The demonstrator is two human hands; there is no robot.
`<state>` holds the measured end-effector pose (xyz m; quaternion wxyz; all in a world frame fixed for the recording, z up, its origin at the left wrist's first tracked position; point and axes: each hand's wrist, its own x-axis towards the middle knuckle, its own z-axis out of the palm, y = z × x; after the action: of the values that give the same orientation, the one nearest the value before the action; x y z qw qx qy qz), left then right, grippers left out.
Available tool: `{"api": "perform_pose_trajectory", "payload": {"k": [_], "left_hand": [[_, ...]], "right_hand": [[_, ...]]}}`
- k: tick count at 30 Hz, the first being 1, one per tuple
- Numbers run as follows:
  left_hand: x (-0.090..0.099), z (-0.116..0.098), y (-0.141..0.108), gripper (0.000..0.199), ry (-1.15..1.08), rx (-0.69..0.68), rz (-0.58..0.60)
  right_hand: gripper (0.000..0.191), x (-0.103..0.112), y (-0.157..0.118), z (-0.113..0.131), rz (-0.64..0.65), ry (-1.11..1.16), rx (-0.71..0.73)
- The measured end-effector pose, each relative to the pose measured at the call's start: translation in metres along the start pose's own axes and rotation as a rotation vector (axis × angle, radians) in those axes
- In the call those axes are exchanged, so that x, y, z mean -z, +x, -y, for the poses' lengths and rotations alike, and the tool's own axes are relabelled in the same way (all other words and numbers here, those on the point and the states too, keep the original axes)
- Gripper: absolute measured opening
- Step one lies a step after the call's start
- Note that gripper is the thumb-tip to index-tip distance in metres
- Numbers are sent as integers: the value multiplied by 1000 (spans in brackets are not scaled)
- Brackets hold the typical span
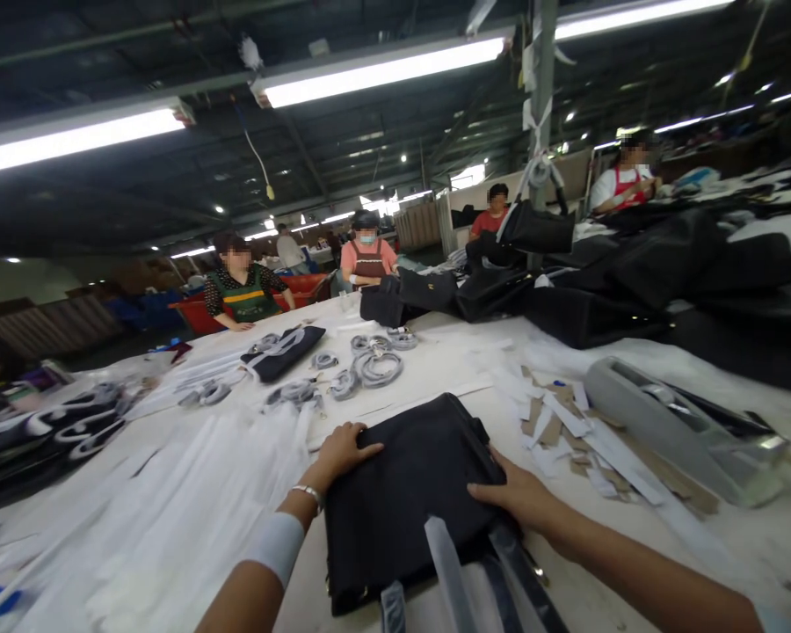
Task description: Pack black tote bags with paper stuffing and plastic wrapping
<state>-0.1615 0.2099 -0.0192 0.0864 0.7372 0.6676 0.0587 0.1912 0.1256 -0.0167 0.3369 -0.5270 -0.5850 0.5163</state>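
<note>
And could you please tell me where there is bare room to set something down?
A strip of white tabletop looks bare, bordered by coiled straps, the near black bag and white and brown scraps. It's crowded at left with white sheeting and at back right with piled black bags.

At lower centre, a bag [402, 501] is held on the table [435, 369] between left hand [341, 453] and right hand [518, 488]. Coiled straps [344, 384] are laid behind it, mid-frame; at right, a tape dispenser [652, 431] is set before heaped bags [606, 286].
</note>
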Motion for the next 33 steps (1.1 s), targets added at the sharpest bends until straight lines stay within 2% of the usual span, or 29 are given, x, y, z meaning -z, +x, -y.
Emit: {"api": "perform_pose_trajectory", "payload": {"k": [3,6,8,11,13,15,17,19,21,23,26,29,31,33], "left_hand": [[12,6,12,71,-71,24,99],[20,5,9,74,-194,67,163],[26,3,-2,73,-326,95,215],[34,0,-32,70,-575,159,323],[37,-2,-60,72,-732,226,366],[37,-7,-90,74,-862,277,359],[31,-18,-122,71,-1046,310,293],[17,-37,-152,67,-1264,358,179],[-5,-61,-176,65,-1416,442,59],[-32,-88,-193,66,-1486,533,-19],[-66,-126,-205,65,-1607,629,-132],[-75,-152,-208,59,-1775,744,-231],[-70,-163,-210,53,-1898,814,-236],[-63,-172,-212,48,-2029,840,-198]], "right_hand": [[59,10,12,5,119,252,-67],[55,24,28,24,206,319,-92],[56,35,43,43,265,180,-24],[55,47,73,77,367,-67,105],[53,47,99,103,419,-172,167],[50,40,125,131,444,-305,258],[47,24,150,160,446,-450,381],[47,-2,168,189,457,-581,511],[48,-36,178,212,504,-690,629],[47,-77,178,224,587,-774,733],[46,-137,166,220,721,-857,858],[44,-175,149,202,745,-884,937],[46,-178,139,190,691,-864,969],[47,-161,130,178,591,-820,976]]}}
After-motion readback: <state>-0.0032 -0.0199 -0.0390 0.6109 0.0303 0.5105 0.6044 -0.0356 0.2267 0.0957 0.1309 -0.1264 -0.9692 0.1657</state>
